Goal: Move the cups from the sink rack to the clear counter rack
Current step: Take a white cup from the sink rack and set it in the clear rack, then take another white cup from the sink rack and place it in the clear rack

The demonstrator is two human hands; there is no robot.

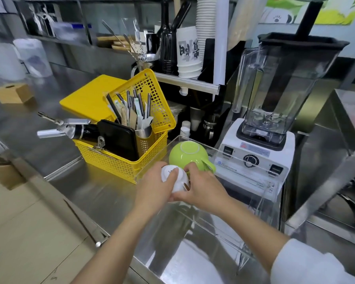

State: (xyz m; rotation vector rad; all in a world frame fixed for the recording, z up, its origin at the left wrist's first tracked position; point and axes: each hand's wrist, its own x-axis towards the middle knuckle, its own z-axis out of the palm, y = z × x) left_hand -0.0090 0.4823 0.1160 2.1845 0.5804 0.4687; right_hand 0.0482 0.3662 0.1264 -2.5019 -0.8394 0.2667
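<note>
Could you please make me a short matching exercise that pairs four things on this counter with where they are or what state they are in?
Things:
1. white cup
2. green cup
3. yellow basket
4. blender

Places or states:
A. upside down in the clear rack, no hand on it
B. behind the clear rack, jar empty
C. held by both the left hand and the right hand
D. left of the clear rack, holding utensils

Pairs: 1-C, 2-A, 3-D, 4-B

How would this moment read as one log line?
step: placing white cup | hands: left hand and right hand both on it | done: green cup upside down in clear rack
</note>
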